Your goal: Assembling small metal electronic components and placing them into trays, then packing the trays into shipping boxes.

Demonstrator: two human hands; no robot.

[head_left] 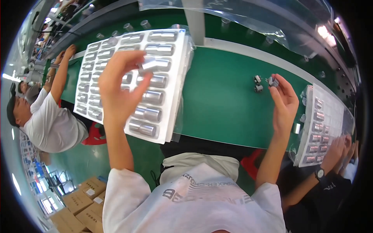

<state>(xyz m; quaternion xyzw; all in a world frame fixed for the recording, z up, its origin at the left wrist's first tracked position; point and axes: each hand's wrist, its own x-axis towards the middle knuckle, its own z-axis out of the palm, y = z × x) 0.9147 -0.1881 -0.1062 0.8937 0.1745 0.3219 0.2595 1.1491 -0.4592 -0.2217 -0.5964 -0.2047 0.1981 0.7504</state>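
Note:
My left hand [120, 83] is over a white moulded tray [175, 70] filled with rows of silver metal cylinders. Its thumb and fingers are closed around one stepped silver cylinder [149, 64], slightly blurred, at the tray's right side. Over the green bench, my right hand [285, 101] pinches a small silver metal part [273, 82] between thumb and fingertips. Thin prongs seem to stick out of that part. Just left of it, two small dark-and-silver parts [258, 88] lie on the bench.
A second white tray [319, 103], partly filled, stands at the right, with another person's hands [339, 149] beside it. A lone silver cylinder [296, 128] stands near that tray. Another person [54, 124] sits at the left. Cardboard boxes [83, 200] are stacked on the floor at lower left.

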